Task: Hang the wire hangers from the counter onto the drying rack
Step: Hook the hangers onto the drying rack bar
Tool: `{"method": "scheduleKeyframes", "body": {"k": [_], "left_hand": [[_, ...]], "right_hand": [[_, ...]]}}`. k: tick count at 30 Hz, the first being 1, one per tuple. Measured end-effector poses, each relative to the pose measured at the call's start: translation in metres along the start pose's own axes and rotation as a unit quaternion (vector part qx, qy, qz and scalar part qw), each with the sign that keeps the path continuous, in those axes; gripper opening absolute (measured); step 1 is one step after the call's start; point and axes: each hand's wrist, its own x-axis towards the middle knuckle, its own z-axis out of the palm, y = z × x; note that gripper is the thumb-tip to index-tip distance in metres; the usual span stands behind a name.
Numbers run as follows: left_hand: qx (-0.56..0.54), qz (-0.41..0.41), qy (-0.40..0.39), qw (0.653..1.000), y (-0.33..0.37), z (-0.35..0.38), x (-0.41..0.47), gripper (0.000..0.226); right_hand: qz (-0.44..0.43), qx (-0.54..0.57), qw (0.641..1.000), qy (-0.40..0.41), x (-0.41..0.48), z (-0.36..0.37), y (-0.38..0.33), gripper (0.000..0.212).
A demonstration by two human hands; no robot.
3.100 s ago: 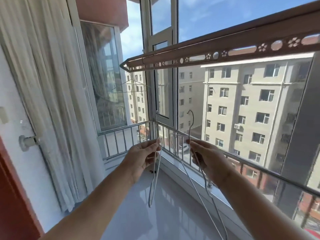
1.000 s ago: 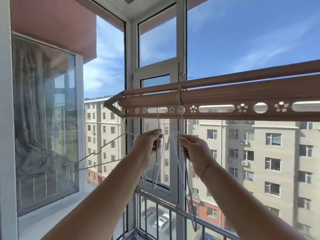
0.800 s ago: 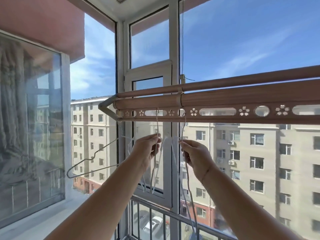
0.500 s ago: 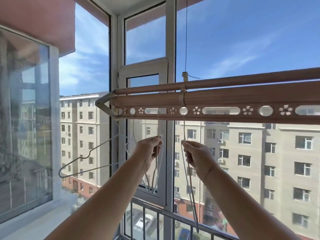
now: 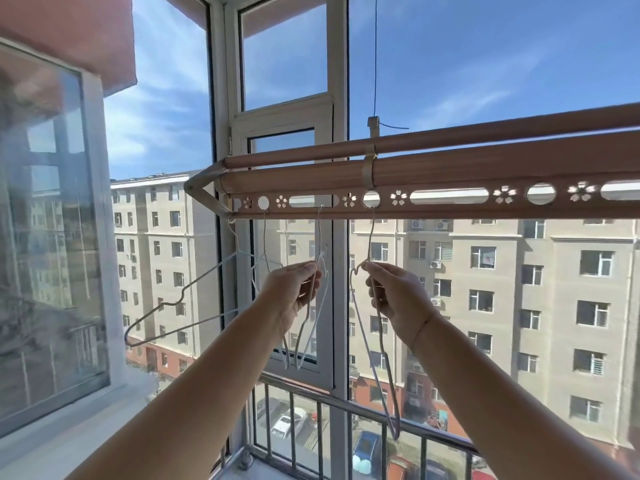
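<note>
From the head camera, both hands are raised under the drying rack (image 5: 450,174), each pinching a wire hanger at its neck. The left hand (image 5: 294,296) has its fingers clamped on the left-held hanger (image 5: 313,320), whose hook reaches up to a slot in the rack's perforated strip; the right hand (image 5: 398,299) grips the right-held hanger (image 5: 375,368), its hook at the round hole above. Whether either hook is fully seated I cannot tell (the wire is thin against the bright holes). The hanging step seems to be in hand: the next move calls for lowering each hook onto the strip's edge, then releasing. Both held hangers run long axis vertical, hooks up, seen nearly edge-on. Two hung hangers (image 5: 180,299) already dangle at the rack's left end, one swung broadside leftward.
</note>
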Motion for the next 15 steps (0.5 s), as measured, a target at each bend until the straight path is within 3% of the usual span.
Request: {"method": "scheduleKeyframes", "body": {"k": [10,15], "left_hand": [[0.075,0.114,0.036,0.99,0.024,-0.017,-0.025,0.022],[0.075,0.139,0.004,0.987,0.031,-0.003,-0.044,0.018]], "right_hand": [[-0.012,-0.019,0.999,0.026,-0.02,-0.005,-0.004,0.019],[-0.01,-0.022,0.998,0.051,-0.032,-0.02,-0.006,0.01]]}}
